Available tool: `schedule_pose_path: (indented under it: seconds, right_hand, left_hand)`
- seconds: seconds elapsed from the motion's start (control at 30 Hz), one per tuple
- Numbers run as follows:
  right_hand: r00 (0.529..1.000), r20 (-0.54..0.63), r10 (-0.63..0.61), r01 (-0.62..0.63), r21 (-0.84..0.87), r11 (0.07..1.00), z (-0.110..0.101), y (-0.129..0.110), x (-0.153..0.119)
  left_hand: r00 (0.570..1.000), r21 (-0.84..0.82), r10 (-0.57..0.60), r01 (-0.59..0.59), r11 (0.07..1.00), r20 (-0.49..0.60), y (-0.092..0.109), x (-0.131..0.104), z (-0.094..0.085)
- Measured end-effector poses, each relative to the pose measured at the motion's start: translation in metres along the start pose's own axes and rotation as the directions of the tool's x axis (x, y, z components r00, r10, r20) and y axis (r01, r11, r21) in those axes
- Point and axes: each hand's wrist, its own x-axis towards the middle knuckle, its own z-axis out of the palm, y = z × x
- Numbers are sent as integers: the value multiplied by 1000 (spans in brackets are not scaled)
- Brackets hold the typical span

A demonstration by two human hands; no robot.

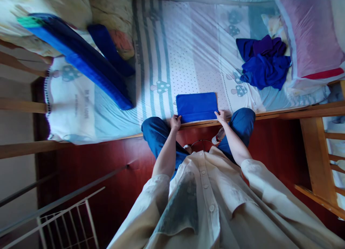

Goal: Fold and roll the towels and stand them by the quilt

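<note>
- Far left, wooden bed rails stand at the foot of the bed; below them is a white wire rack.
- Beside the rails, a long blue folded bundle lies slantwise on the bed, green at its far end; a dark blue strip lies just right of it.
- Mid-left, the left hand has its grip closed on the near left corner of the folded blue cloth, thumb on top.
- In the middle, the folded blue cloth lies flat as a rectangle at the near edge of the patterned bed sheet, between the person's knees.
- Just right, the right hand grips the cloth's near right corner, thumb uppermost.
- Farther right, a crumpled blue cloth lies near a pink pillow.
</note>
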Motion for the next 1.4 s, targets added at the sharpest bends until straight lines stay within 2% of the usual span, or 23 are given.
schedule_pose_path:
  seconds: [0.1,0.2,0.27,0.33,0.43,0.5,0.57,0.63,0.87,1.13,1.23,1.3,1.4]
  right_hand:
    - [999,9,42,-42,10,999,-5,-4,-4]
    - [997,-70,41,-42,-9,999,-13,-13,-12]
    - [987,-149,-58,50,-55,997,-18,-21,-21]
    - [965,-160,-209,192,-113,975,-20,-29,-30]
    - [921,-2,-389,383,-172,908,-18,-39,-43]
    - [892,127,-434,451,-205,868,-15,-40,-50]
    - [876,199,-439,478,-241,845,-13,-37,-54]
    - [875,216,-433,480,-271,835,-13,-33,-55]
    - [902,181,-392,430,-288,856,-19,-26,-40]
    - [922,145,-359,383,-196,903,-25,-27,-41]
    - [934,153,-324,347,-165,923,-28,-27,-44]
    - [938,147,-315,332,-115,936,-29,-26,-44]
    - [949,78,-306,306,11,952,-30,-24,-41]
  left_hand:
    - [1000,1,26,-26,1000,-15,3,-6,-5]
    - [988,71,140,-136,988,-60,7,-16,-13]
    - [955,145,291,-280,949,-55,10,-25,-17]
    - [895,200,446,-441,875,21,12,-34,-18]
    - [800,237,572,-600,764,182,11,-44,-14]
    - [774,267,580,-632,727,252,7,-46,-9]
    - [773,307,565,-633,711,288,2,-44,-6]
    - [780,343,547,-625,701,303,-2,-39,-5]
    - [763,388,554,-647,656,335,-4,-25,-8]
    - [777,379,538,-630,678,328,1,-28,-17]
    - [799,334,520,-599,727,301,2,-30,-22]
    - [835,257,494,-546,797,244,4,-31,-25]
    - [881,137,447,-467,874,154,8,-29,-27]
